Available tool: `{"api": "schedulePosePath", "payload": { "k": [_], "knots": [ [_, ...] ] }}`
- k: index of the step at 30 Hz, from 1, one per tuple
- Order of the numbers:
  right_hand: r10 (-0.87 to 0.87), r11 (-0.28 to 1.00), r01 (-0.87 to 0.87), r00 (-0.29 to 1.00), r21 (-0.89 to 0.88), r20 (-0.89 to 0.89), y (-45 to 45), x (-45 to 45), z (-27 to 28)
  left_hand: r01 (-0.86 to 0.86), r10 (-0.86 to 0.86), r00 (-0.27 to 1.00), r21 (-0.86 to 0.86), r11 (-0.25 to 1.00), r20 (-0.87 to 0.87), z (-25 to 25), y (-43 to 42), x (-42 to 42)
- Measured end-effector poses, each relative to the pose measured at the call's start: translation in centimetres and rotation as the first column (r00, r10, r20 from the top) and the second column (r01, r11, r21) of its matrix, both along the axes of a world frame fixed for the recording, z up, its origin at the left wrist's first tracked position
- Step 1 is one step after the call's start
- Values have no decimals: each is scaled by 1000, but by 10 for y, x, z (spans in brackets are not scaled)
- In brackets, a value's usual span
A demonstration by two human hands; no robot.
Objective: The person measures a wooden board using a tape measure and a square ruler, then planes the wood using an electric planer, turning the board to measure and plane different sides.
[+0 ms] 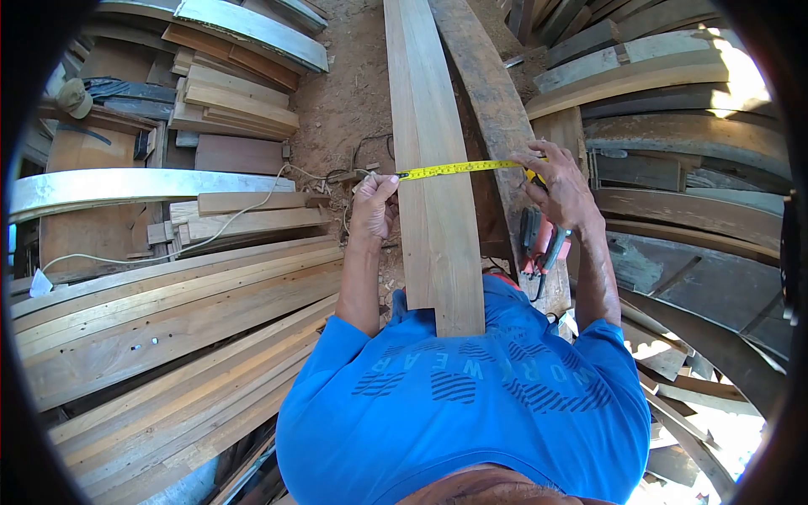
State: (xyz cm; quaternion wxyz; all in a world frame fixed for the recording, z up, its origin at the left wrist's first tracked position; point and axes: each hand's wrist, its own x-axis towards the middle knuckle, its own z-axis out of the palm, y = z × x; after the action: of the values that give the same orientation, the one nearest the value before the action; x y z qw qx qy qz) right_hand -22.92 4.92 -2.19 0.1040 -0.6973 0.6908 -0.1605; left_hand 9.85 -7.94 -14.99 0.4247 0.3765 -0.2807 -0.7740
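While a yellow tape measure [459, 169] spans the pale boards [438, 215] from side to side, the left hand [375, 204] pinches the tape's end at their left edge in a narrow grip, and the right hand [562, 187], beyond their right edge, curls its grip around the tape's case, mostly hidden by the fingers. The boards' far ends run out of view, and what bears their near ends, over a blue shirt [463, 412], is hard to tell. Right of the boards lie a worn thick plank [488, 76] and a red and black tool [543, 246], too obscured to name. Brown ground [341, 93] shows left of the boards; past it, a pale cord [240, 212] crosses stacked timber [168, 337]. Sunlit planks [656, 71] pile up well right of the boards.
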Motion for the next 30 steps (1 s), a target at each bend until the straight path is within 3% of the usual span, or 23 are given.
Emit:
{"api": "schedulePosePath", "payload": {
  "k": [6,8,9,10,12,14,15,16,18,20,21,22,23,25,26,28,30],
  "knots": [
    [-5,998,0,996,60,91,0,4,4,11,-10,1000,19,1000,-20,-9,2,2],
    [22,995,-50,954,85,298,3,-1,6,-43,43,999,2,999,13,-1,21,-10],
    [35,993,-75,918,89,394,6,-6,7,123,-120,986,20,992,-115,5,33,-9],
    [-67,997,40,850,63,523,13,-10,2,289,-277,930,13,957,-242,11,48,-7],
    [-224,962,265,622,68,750,40,-16,-25,411,-391,827,-40,911,-404,21,79,-13],
    [-412,836,520,382,175,827,69,-24,-43,539,-368,609,27,842,-703,48,104,-26],
    [-451,802,580,437,139,778,87,-31,-55,608,-326,471,34,793,-820,57,110,-30],
    [-492,765,637,484,95,723,108,-40,-72,599,-258,474,93,796,-842,56,112,-31],
    [-693,687,720,613,91,380,152,-66,-137,584,-128,472,201,786,-872,53,111,-34],
    [-800,587,792,535,166,273,194,-70,-189,582,-202,467,128,803,-861,63,109,-39],
    [-803,588,796,554,144,221,214,-70,-216,579,-238,464,89,810,-853,70,108,-43],
    [-824,564,777,552,279,126,237,-74,-244,576,-265,470,65,815,-842,83,107,-50],
    [-836,541,799,544,261,67,263,-77,-286,568,-286,476,43,822,-831,103,107,-59],
    [-843,492,769,538,408,3,295,-63,-303,562,-334,433,-39,826,-838,146,106,-76],
    [-823,528,768,568,362,-5,316,-60,-327,563,-362,382,-97,820,-850,168,103,-87],
    [-897,299,763,430,573,-104,330,-41,-310,528,-428,354,-200,825,-832,208,94,-105],
    [-938,198,759,330,620,-105,347,-30,-313,457,-495,407,-298,838,-768,243,83,-118]
  ]
}}
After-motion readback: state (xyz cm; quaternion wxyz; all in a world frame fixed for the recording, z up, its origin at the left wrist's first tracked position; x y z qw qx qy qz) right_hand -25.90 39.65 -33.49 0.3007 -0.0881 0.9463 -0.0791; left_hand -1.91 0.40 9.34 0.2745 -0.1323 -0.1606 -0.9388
